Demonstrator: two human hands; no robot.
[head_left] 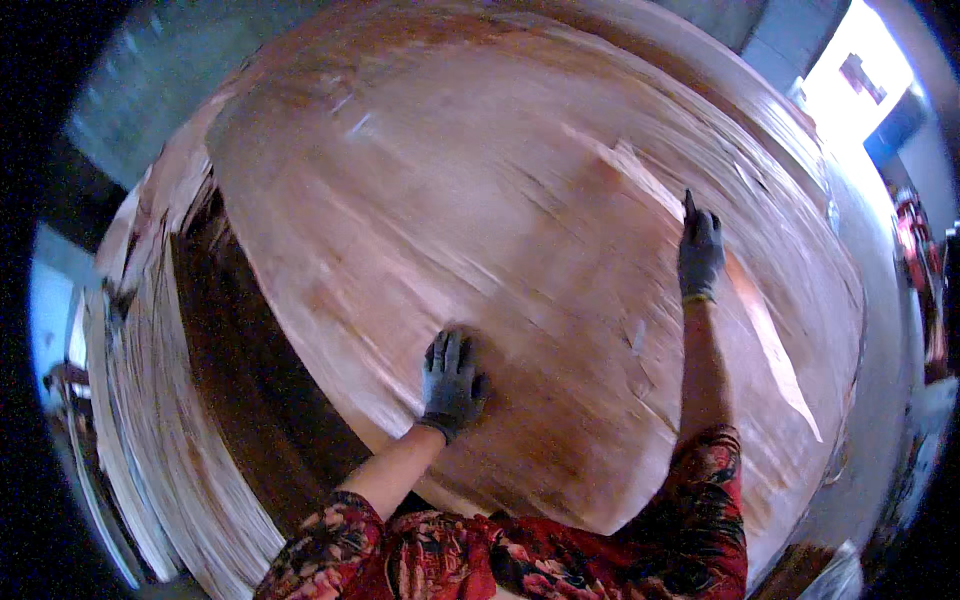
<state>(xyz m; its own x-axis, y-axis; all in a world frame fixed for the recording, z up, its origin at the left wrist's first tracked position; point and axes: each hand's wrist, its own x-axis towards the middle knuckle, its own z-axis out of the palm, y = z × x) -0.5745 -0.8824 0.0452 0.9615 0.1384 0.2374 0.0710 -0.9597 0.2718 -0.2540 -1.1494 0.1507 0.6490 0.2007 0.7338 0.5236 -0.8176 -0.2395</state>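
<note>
A broad sheet of reddish-brown wood veneer lies before me on top of a stack. My left hand, in a grey glove, rests on its near part, palm down and fingers stretched out, holding nothing. Farther off to the right is my right hand, also gloved. One dark finger, or a dark slim thing, points away from it while the other fingers look curled; what they close on is hidden. A pale narrow veneer strip runs from beside this hand toward the near right, and a pale torn piece shows beyond it.
Left of the sheet, a dark gap separates it from another layered stack of veneer with ragged edges. Grey floor runs along the right. A bright opening stands at the far right, with blurred red objects below it.
</note>
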